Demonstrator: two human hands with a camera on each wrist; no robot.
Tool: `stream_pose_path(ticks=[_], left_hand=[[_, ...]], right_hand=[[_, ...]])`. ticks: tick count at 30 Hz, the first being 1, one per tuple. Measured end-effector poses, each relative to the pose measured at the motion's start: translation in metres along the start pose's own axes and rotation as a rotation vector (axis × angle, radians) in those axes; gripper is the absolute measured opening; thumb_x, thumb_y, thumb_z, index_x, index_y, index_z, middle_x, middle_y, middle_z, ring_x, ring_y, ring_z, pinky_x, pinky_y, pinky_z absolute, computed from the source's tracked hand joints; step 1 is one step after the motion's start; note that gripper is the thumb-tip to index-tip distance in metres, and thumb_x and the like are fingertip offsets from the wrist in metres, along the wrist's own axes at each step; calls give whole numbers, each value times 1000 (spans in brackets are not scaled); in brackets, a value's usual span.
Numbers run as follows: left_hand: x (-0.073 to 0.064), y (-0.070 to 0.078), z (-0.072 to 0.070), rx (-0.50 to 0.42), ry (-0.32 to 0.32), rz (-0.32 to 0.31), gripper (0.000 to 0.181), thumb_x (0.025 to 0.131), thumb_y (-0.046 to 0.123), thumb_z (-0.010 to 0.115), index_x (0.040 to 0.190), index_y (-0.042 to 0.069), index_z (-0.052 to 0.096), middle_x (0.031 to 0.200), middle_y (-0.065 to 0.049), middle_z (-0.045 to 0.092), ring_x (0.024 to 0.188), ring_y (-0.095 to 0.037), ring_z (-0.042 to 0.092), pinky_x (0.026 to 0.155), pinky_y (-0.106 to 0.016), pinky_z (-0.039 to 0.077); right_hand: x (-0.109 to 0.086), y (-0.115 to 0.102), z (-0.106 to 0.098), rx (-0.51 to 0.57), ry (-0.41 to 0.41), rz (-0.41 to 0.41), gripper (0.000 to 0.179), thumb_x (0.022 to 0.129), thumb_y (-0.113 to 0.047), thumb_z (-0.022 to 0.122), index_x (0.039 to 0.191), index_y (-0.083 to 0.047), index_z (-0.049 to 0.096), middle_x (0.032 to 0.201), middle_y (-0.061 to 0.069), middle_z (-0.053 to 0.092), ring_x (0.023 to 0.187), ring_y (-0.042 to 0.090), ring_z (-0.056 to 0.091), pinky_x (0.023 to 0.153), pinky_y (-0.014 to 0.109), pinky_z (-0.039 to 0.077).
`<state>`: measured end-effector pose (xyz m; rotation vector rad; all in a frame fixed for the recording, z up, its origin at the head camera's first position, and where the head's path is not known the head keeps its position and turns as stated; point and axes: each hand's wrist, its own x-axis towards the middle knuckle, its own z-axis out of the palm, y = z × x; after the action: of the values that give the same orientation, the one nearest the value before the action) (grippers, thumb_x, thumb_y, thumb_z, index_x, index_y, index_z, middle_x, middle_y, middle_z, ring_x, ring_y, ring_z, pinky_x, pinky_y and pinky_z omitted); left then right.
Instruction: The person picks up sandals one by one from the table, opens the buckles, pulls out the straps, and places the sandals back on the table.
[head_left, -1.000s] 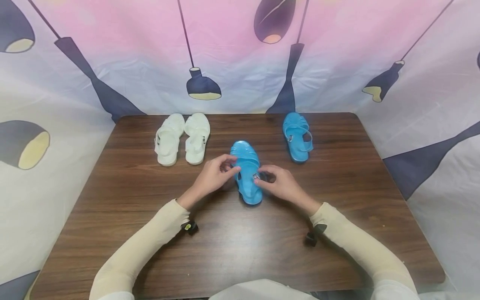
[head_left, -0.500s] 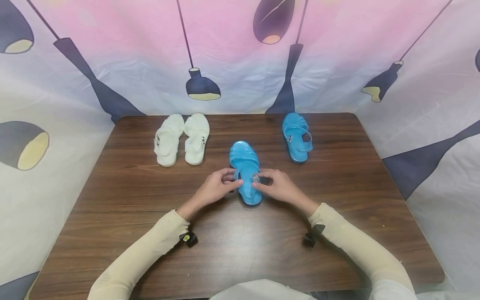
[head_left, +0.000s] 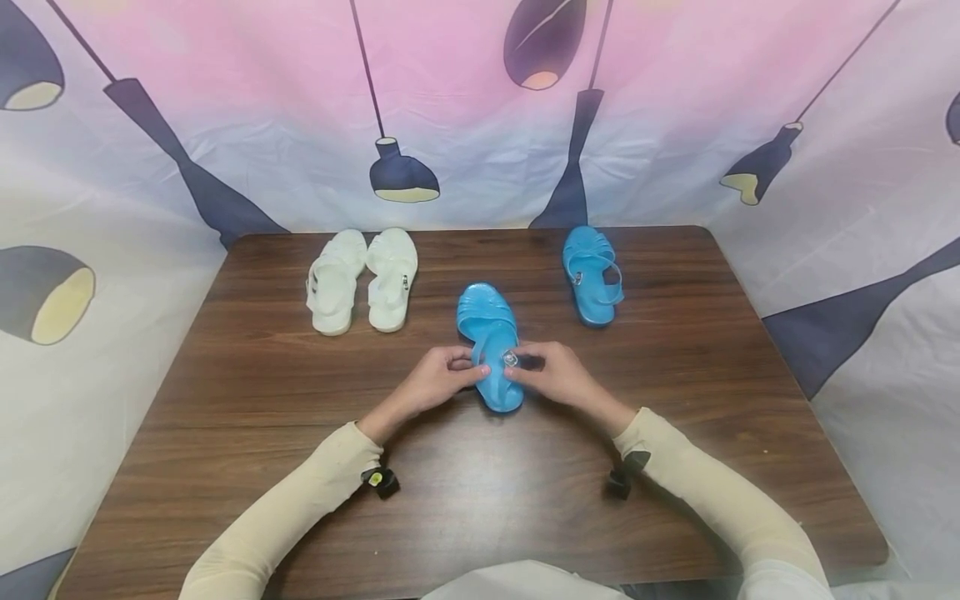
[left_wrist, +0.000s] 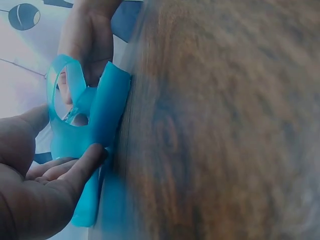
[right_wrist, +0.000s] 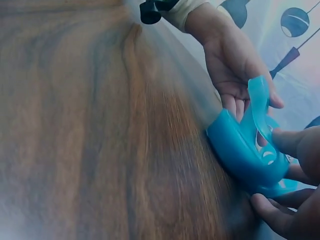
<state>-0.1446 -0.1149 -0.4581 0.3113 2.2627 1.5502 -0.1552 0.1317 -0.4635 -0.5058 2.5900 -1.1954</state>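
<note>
A blue sandal (head_left: pixel 486 312) sits in the middle of the table, toe pointing away, its heel strap (left_wrist: pixel 54 90) standing up in a loop. My left hand (head_left: pixel 441 379) holds its left side, thumb on the strap and fingers at the outer edge. From the opposite side, my right hand (head_left: pixel 557 373) pinches the strap beside the metal buckle (head_left: pixel 510 358). In the right wrist view the right hand's lower fingers lie along the sole's edge. A matching blue sandal (head_left: pixel 597 302) stands farther back on the right.
Two white sandals (head_left: pixel 333 304) stand side by side at the back left of the brown wooden table (head_left: pixel 247 400). A patterned cloth (head_left: pixel 480 125) with printed lamps hangs behind the far edge.
My left hand has come down from the front straps to the heel strap. My right hand has shifted slightly toward me along the strap and buckle. The sandal stays about where it was.
</note>
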Motion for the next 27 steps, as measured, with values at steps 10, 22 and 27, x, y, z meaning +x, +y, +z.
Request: stream_pose_path(ticks=[10, 22, 27], left_hand=[[-2, 3, 4, -6, 34, -6, 42, 95, 32, 75, 124, 3, 69, 114, -12, 75, 106, -22, 73, 88, -34, 59], [-3, 15, 7, -34, 84, 37, 38, 96, 31, 73, 124, 5, 70, 120, -13, 73, 111, -24, 71, 89, -35, 59], [-2, 26, 6, 4, 77, 68, 40, 97, 31, 72, 126, 4, 68, 123, -14, 72, 113, -25, 70, 90, -35, 59]], right_hand=[[-1, 0, 3, 129, 67, 55, 50, 90, -39, 80, 130, -11, 70, 145, 11, 59, 138, 30, 52, 111, 50, 44], [-4, 2, -7, 336, 96, 88, 54, 86, -39, 83, 131, -11, 70, 146, 9, 58, 136, 29, 54, 103, 46, 51], [-5, 0, -15, 377, 120, 97, 53, 86, -37, 83, 131, -11, 70, 145, 8, 60, 137, 28, 54, 106, 47, 49]])
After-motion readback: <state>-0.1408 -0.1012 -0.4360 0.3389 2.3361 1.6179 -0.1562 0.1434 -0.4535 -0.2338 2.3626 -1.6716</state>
